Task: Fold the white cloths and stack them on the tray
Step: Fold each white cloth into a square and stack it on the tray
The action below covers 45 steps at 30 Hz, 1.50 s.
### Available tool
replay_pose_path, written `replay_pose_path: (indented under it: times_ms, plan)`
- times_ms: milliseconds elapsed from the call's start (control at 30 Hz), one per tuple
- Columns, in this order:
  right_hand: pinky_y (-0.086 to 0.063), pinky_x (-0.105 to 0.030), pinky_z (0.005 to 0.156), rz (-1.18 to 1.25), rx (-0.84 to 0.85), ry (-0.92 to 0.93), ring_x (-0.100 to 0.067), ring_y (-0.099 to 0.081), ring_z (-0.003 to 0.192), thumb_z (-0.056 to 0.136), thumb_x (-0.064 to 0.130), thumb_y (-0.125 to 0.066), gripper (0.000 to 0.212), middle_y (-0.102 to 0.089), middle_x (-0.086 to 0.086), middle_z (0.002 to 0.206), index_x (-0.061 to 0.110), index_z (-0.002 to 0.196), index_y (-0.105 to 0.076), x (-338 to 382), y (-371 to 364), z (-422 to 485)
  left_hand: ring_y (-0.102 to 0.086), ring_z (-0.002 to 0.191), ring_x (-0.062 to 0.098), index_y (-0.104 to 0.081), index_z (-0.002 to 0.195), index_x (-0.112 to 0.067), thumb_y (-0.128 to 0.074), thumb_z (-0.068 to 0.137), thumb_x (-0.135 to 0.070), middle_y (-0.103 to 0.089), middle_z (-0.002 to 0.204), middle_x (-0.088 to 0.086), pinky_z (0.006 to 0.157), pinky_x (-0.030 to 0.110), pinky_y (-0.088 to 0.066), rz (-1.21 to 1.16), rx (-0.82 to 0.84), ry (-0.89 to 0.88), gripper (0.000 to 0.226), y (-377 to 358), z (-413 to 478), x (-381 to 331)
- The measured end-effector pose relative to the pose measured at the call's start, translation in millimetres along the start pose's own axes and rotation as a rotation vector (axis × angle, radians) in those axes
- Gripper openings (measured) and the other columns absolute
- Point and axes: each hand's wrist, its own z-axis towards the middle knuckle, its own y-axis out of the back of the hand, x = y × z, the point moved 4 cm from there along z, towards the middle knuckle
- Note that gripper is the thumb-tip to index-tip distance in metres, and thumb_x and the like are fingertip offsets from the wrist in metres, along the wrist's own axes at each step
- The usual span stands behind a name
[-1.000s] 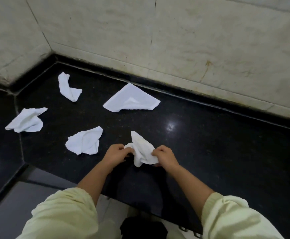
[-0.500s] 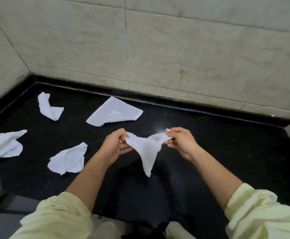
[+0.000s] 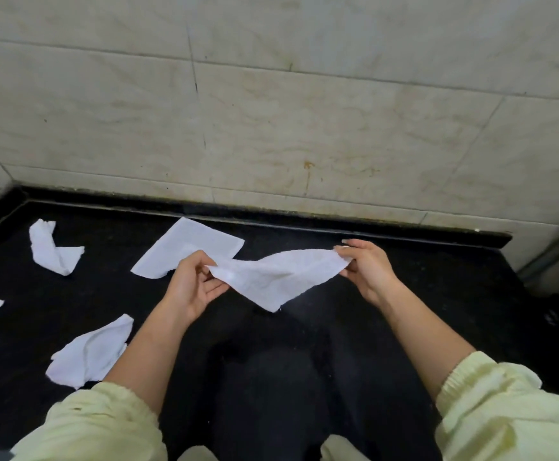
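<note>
Stretching between them, a white cloth (image 3: 276, 277) is pinched at opposite corners by the left hand (image 3: 195, 282) and right hand (image 3: 366, 269).

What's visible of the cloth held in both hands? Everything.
The held cloth is a small white piece of what looks like terry fabric, creased and limp. It is stretched sideways in the air above the black counter, not touching it. The left hand pinches one end and the right hand pinches the other. The top edge runs nearly taut between them, while a loose corner droops to a point below, nearer the person. It is opened out, not folded yet. Nothing else touches it.
</note>
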Motion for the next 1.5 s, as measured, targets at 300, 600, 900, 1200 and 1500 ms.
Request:
replay_pose_path:
  times_ms: [300, 600, 900, 1200, 1500]
  plan:
    - [-0.053, -0.045, 0.085, -0.266, -0.131, -0.286, -0.032, -0.064, 0.101, 0.087, 0.004, -0.059, 0.044, -0.067, -0.018, 0.108, -0.004, 0.129, -0.051, -92, 6, 4, -0.073, 0.084, 0.027, -0.059, 0.078, -0.006, -0.061, 0.082, -0.017, -0.074, 0.093, 0.010, 0.072, 0.033, -0.056, 0.403, -0.063, 0.370, 0.012, 16, -6, 100]
    - [-0.050, -0.035, 0.089, -1.128, -0.001, -0.271, -0.028, -0.054, 0.117, 0.077, 0.032, -0.074, 0.068, -0.051, -0.012, 0.129, 0.003, 0.130, -0.042, -143, 2, -11, -0.070, 0.083, 0.024, -0.067, 0.096, -0.008, -0.060, 0.088, -0.036, -0.072, 0.097, 0.007, 0.081, 0.036, -0.055, 0.699, -0.123, 0.436, 0.030, 30, -7, 120]
    - [-0.049, -0.028, 0.055, -0.660, 0.053, -0.198, -0.015, -0.055, 0.060, 0.084, 0.007, -0.060, 0.028, -0.055, -0.002, 0.067, 0.016, 0.062, -0.045, -135, -8, -17, -0.064, 0.081, 0.022, -0.065, 0.084, -0.007, -0.055, 0.091, -0.023, -0.069, 0.093, 0.007, 0.070, 0.033, -0.051, 0.619, -0.215, 0.324, 0.020, 26, 5, 113]
    - [-0.056, -0.024, 0.063, -0.184, 0.239, -0.244, -0.025, -0.074, 0.080, 0.088, 0.004, -0.063, 0.014, -0.075, -0.018, 0.092, 0.001, 0.101, -0.063, -58, -24, -19, -0.064, 0.081, 0.034, -0.048, 0.125, 0.000, -0.062, 0.093, -0.018, -0.060, 0.100, 0.023, 0.069, 0.045, -0.057, 0.380, -0.161, 0.468, 0.039, 13, 11, 118]
    - [-0.059, -0.026, 0.073, -0.060, 0.379, -0.234, -0.023, -0.074, 0.081, 0.089, 0.006, -0.063, 0.004, -0.073, -0.021, 0.095, 0.006, 0.093, -0.064, -27, -43, -26, -0.062, 0.104, 0.041, -0.040, 0.129, -0.003, -0.053, 0.096, -0.042, -0.061, 0.111, 0.029, 0.077, 0.049, -0.054, 0.153, 0.017, 0.613, 0.053, -12, 14, 131]
